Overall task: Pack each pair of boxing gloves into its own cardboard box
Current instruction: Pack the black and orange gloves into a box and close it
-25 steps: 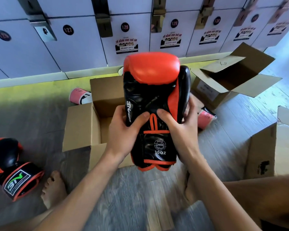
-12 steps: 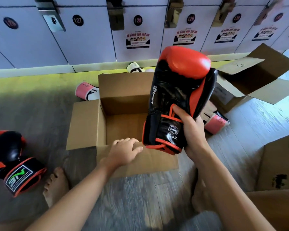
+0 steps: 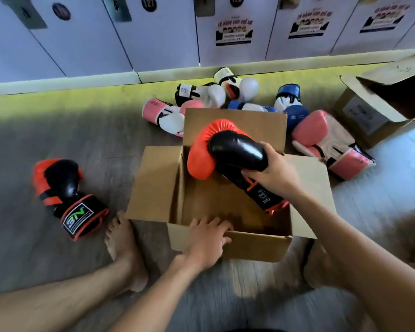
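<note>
An open cardboard box (image 3: 254,245) stands on the floor in front of me. My right hand (image 3: 272,174) grips a black and orange boxing glove (image 3: 225,149) near its wrist and holds it tilted inside the box's opening, padded end toward the far flap. My left hand (image 3: 207,238) rests on the box's near wall, fingers curled over the rim. The matching black and orange glove (image 3: 65,195) lies on the floor to the left of the box.
Behind the box lie pink and white gloves (image 3: 164,115), white gloves (image 3: 209,92) and blue gloves (image 3: 289,101); another pink glove (image 3: 328,142) lies at the right. A second open box (image 3: 379,101) stands far right. White lockers (image 3: 153,32) line the back. My bare feet (image 3: 125,250) flank the box.
My right hand has lowered the glove from upright above the box into the opening and tipped it over. My left hand stays on the near wall. The view has tilted down.
</note>
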